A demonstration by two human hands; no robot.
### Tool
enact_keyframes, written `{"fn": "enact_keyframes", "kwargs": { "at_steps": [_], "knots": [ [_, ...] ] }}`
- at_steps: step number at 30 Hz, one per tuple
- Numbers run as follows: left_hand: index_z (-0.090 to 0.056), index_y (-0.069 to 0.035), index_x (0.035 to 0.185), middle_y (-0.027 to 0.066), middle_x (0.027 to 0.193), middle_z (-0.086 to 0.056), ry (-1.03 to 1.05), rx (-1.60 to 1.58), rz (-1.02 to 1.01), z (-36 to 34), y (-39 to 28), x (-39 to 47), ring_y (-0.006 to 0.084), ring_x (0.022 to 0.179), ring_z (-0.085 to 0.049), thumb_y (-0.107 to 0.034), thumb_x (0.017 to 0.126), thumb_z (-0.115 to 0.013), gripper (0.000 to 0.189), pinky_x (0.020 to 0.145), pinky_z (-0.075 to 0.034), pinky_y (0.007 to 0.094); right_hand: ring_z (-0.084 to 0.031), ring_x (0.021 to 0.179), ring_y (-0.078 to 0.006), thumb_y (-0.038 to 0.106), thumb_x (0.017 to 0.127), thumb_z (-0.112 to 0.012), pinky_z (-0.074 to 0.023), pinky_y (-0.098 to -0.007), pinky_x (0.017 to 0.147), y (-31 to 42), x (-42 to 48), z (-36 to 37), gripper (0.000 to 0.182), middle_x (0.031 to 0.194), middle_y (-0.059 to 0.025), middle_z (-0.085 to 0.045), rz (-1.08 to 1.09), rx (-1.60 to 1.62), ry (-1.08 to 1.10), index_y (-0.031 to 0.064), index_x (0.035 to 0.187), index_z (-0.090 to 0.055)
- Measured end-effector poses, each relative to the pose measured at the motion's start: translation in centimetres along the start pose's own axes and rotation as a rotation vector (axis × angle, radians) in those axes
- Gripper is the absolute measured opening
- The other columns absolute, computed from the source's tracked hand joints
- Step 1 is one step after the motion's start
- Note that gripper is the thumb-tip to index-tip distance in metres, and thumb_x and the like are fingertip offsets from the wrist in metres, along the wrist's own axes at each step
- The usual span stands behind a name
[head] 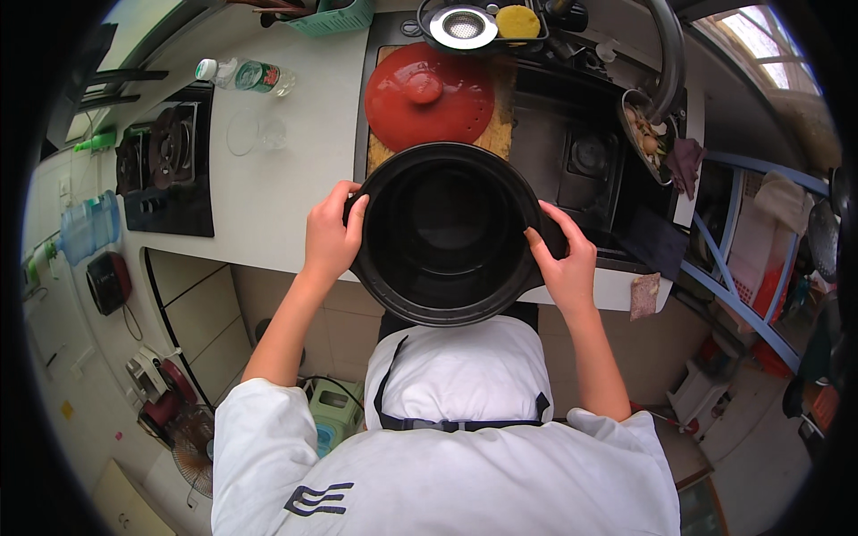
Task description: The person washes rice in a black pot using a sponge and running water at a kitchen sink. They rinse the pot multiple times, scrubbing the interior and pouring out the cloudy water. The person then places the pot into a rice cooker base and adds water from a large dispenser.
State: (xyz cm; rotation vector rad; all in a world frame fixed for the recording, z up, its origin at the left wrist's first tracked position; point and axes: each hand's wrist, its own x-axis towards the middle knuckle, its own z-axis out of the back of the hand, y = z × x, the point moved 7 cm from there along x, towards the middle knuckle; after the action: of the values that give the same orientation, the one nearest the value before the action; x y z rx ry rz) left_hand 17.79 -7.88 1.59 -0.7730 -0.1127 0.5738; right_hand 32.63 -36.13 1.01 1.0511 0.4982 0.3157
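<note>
A deep black cooking pot (449,231) is held up between my two hands, its dark inside facing the camera. My left hand (335,228) grips its left side, thumb on the rim. On the opposite side my right hand (564,258) holds the pot by its side handle. Beyond the pot, a glossy red lid with a round knob (429,94) lies on a wooden cutting board (503,127) beside the sink. The pot's near edge hangs in front of the counter's edge, close to my body. Its inside shows no contents.
A plastic bottle (251,76) lies on the white counter (295,154) near a clear glass (258,132). Left of them is a gas stove (167,161). The sink (563,154), a curved faucet (669,60) and a strainer basket of food scraps (647,137) are at right.
</note>
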Motion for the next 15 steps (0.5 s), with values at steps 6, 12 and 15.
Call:
{"fn": "enact_keyframes", "kwargs": {
  "at_steps": [6,12,15],
  "knots": [
    [-0.056,0.001,0.090,0.0093,0.061,-0.052,-0.123,-0.039,-0.020,0.07,-0.38,-0.50,0.0170,0.050,-0.045,-0.011,0.090,-0.058,0.012,0.049,-0.037,0.0291,-0.068,0.090,-0.0203,0.009,0.081,-0.071,-0.0509,-0.0296,0.080,-0.10,0.23,-0.28,0.033,0.101,-0.0114,-0.069,-0.011,-0.004,-0.045,0.0016,0.112,-0.063],
    [-0.059,-0.001,0.088,0.0135,0.068,-0.061,-0.090,-0.010,0.031,0.08,0.20,-0.40,0.0286,0.056,-0.058,-0.013,0.087,-0.062,0.013,0.053,-0.044,0.0341,-0.068,0.086,-0.0201,0.012,0.083,-0.070,-0.0508,-0.0287,0.078,-0.15,0.02,-0.34,0.031,0.098,-0.0104,-0.069,-0.017,-0.024,-0.055,0.0038,0.112,-0.062],
    [-0.060,-0.001,0.088,0.0138,0.067,-0.061,-0.088,-0.025,0.042,0.09,0.18,-0.35,0.0291,0.056,-0.057,-0.015,0.087,-0.063,0.013,0.053,-0.044,0.0340,-0.066,0.082,-0.0234,0.021,0.084,-0.071,-0.0506,-0.0311,0.074,0.57,0.06,-0.12,0.033,0.093,-0.0097,-0.067,0.053,-0.206,-0.047,0.0056,0.113,-0.063]
  ]
}}
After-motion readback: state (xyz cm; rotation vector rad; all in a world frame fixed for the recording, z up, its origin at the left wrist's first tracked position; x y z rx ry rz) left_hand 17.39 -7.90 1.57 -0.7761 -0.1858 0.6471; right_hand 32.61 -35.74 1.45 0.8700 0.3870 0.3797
